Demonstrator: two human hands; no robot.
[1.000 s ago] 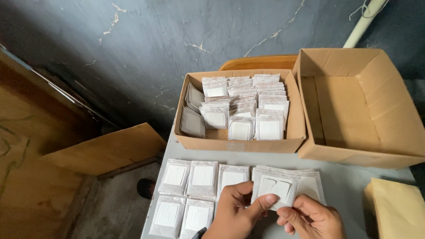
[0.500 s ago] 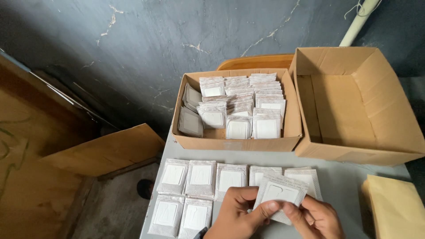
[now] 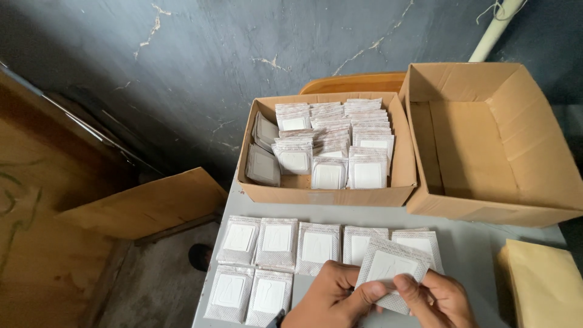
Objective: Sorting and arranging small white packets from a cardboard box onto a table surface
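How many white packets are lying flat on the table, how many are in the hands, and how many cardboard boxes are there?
White packets flat on the table: 7
White packets held in the hands: 1
Cardboard boxes on the table, one full of packets and one empty: 2
Total: 10

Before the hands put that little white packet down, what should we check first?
1. Flat white square packet pinched by both hands: ok; left hand and right hand each grip an edge.
2. Bare spot on the grey table to lay it: ok.
3. Rows of white packets lying on the table neat: ok, side by side.
4. Small brown cardboard box of packets has more: ok, well stocked.
5. Large brown cardboard box empty: ok.
6. Packet sealed properly: cannot tell.
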